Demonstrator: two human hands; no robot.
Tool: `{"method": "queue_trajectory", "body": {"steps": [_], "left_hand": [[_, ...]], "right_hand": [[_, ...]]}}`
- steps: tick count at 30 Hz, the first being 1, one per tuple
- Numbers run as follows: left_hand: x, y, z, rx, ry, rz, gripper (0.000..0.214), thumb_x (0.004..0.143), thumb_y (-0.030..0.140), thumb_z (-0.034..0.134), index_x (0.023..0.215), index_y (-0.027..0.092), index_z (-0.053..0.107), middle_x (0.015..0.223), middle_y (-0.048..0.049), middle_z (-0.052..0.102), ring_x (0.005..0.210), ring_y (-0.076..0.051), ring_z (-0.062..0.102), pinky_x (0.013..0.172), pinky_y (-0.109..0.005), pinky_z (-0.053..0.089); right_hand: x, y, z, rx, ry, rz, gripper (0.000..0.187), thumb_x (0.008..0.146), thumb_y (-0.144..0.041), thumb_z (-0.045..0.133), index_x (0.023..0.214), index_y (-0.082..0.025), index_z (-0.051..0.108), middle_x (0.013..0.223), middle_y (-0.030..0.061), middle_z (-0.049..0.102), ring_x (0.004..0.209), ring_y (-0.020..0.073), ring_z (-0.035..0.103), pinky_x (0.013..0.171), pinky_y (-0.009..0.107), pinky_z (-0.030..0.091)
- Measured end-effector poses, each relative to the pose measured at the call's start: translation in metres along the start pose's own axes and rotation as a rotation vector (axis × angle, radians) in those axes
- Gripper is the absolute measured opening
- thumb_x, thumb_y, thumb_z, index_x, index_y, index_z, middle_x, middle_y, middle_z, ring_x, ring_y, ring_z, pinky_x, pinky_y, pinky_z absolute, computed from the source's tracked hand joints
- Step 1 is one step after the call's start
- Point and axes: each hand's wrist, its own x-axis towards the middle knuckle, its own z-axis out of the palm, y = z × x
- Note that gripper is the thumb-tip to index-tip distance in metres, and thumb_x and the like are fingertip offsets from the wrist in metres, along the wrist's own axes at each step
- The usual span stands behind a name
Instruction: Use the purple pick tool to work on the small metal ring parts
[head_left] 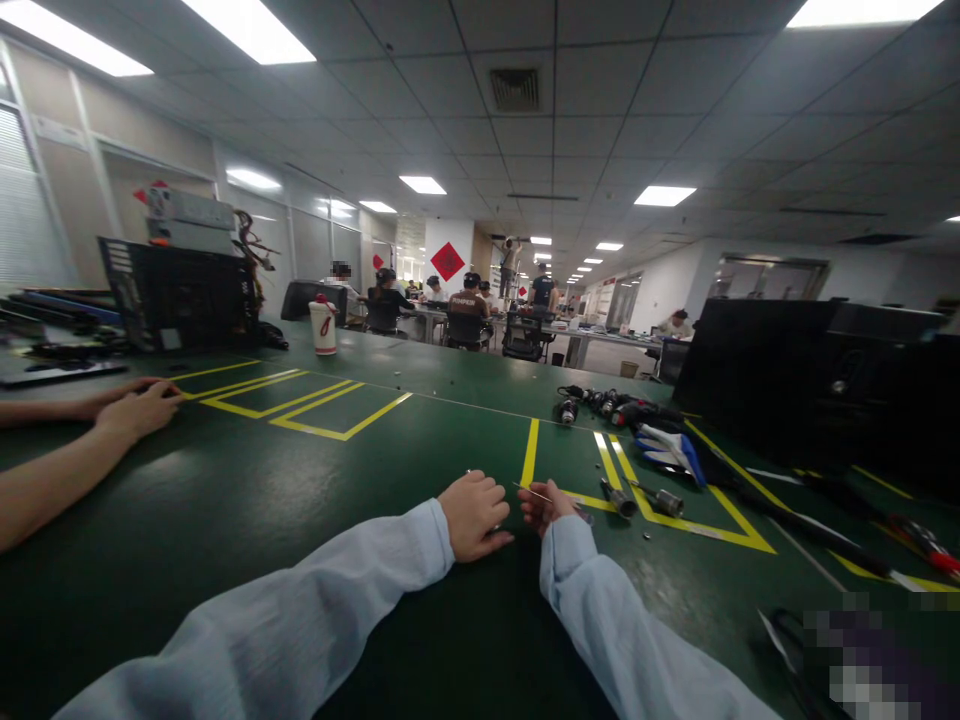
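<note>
My left hand [474,515] is closed, knuckles up, just above the green table. A small metallic glint shows at its edge, but whatever lies within the fingers is hidden. Close by on the right, my right hand [551,505] pinches a thin, needle-like metal tool [534,492], its tip pointing toward my left hand. A narrow gap separates the two hands. Beyond my right hand lie two metal cylindrical connectors [617,498] on the table, beside yellow tape lines.
Another person's hands [142,408] rest on the table at left. A white cup [324,326] stands farther back. Blue-and-white gloves [670,450], dark cables with connectors [592,403] and a black monitor [757,385] occupy the right. A black computer case [180,295] stands far left.
</note>
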Motion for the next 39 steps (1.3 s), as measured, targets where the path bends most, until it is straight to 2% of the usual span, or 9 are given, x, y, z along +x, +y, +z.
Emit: {"method": "queue_trajectory", "body": {"steps": [4, 8, 18, 20, 24, 28, 32, 35, 39], "left_hand": [[0.001, 0.001, -0.004, 0.046, 0.031, 0.07, 0.023, 0.077, 0.036, 0.04, 0.073, 0.016, 0.051, 0.074, -0.0053, 0.053, 0.065, -0.017, 0.045, 0.061, -0.034, 0.03], [0.001, 0.002, 0.001, 0.028, 0.036, 0.064, 0.021, 0.076, 0.034, 0.042, 0.07, 0.016, 0.051, 0.072, -0.0049, 0.053, 0.065, -0.017, 0.044, 0.061, -0.033, 0.03], [-0.002, -0.011, 0.012, -0.183, 0.018, -0.334, 0.032, 0.085, 0.03, 0.027, 0.072, 0.017, 0.053, 0.071, -0.0041, 0.053, 0.067, -0.016, 0.048, 0.061, -0.03, 0.032], [-0.003, -0.015, 0.015, -0.252, 0.017, -0.385, 0.036, 0.086, 0.03, 0.023, 0.072, 0.016, 0.053, 0.07, -0.0038, 0.054, 0.066, -0.015, 0.049, 0.061, -0.029, 0.033], [-0.005, -0.021, 0.018, -0.349, 0.024, -0.466, 0.042, 0.087, 0.032, 0.019, 0.068, 0.016, 0.053, 0.067, -0.0034, 0.054, 0.065, -0.015, 0.05, 0.06, -0.027, 0.034], [-0.008, -0.022, 0.02, -0.451, 0.099, -0.523, 0.035, 0.084, 0.036, 0.029, 0.072, 0.016, 0.054, 0.068, -0.0031, 0.055, 0.065, -0.015, 0.051, 0.06, -0.026, 0.036], [-0.011, -0.02, 0.02, -0.53, 0.159, -0.571, 0.012, 0.072, 0.023, 0.046, 0.078, 0.015, 0.053, 0.073, -0.0025, 0.055, 0.067, -0.015, 0.051, 0.061, -0.025, 0.038], [-0.013, -0.017, 0.022, -0.528, 0.171, -0.602, 0.015, 0.065, 0.016, 0.049, 0.08, 0.015, 0.052, 0.077, -0.0027, 0.054, 0.07, -0.015, 0.051, 0.063, -0.026, 0.039], [-0.013, -0.011, 0.024, -0.498, 0.174, -0.635, 0.018, 0.069, 0.023, 0.052, 0.085, 0.015, 0.05, 0.081, -0.0038, 0.054, 0.073, -0.017, 0.051, 0.067, -0.029, 0.04]], "right_hand": [[0.0, 0.005, 0.003, 0.02, 0.108, -0.026, 0.016, 0.072, -0.033, 0.059, 0.064, -0.018, 0.058, 0.056, -0.0005, 0.067, 0.044, 0.0097, 0.059, 0.043, 0.02, 0.044], [0.002, 0.009, 0.005, -0.011, 0.189, -0.065, 0.02, 0.066, -0.037, 0.062, 0.063, -0.018, 0.058, 0.053, -0.0005, 0.066, 0.042, 0.0104, 0.057, 0.04, 0.021, 0.043], [-0.011, 0.005, 0.019, -0.26, 0.262, -0.185, 0.03, 0.047, -0.04, 0.072, 0.056, -0.016, 0.056, 0.048, -0.0009, 0.063, 0.037, 0.0088, 0.052, 0.037, 0.02, 0.042], [-0.016, 0.003, 0.022, -0.335, 0.262, -0.201, 0.03, 0.047, -0.04, 0.072, 0.049, -0.016, 0.053, 0.04, -0.0023, 0.059, 0.031, 0.0074, 0.047, 0.033, 0.018, 0.038], [-0.023, 0.002, 0.031, -0.479, 0.242, -0.215, 0.039, 0.057, -0.043, 0.065, 0.034, -0.017, 0.046, 0.023, -0.0042, 0.044, 0.021, 0.0055, 0.035, 0.026, 0.017, 0.026], [-0.026, 0.003, 0.036, -0.572, 0.223, -0.229, 0.041, 0.06, -0.045, 0.059, 0.033, -0.019, 0.043, 0.022, -0.0047, 0.04, 0.02, 0.0061, 0.035, 0.025, 0.018, 0.025], [-0.027, 0.004, 0.037, -0.648, 0.223, -0.236, 0.04, 0.063, -0.044, 0.055, 0.034, -0.02, 0.041, 0.023, -0.0053, 0.038, 0.021, 0.0066, 0.036, 0.025, 0.018, 0.022], [-0.025, 0.007, 0.036, -0.707, 0.231, -0.235, 0.04, 0.066, -0.041, 0.052, 0.035, -0.02, 0.04, 0.022, -0.0058, 0.037, 0.02, 0.0062, 0.035, 0.026, 0.018, 0.022], [-0.022, 0.012, 0.034, -0.763, 0.241, -0.236, 0.038, 0.064, -0.04, 0.055, 0.035, -0.02, 0.041, 0.023, -0.0063, 0.039, 0.021, 0.0061, 0.035, 0.027, 0.018, 0.024]]}}
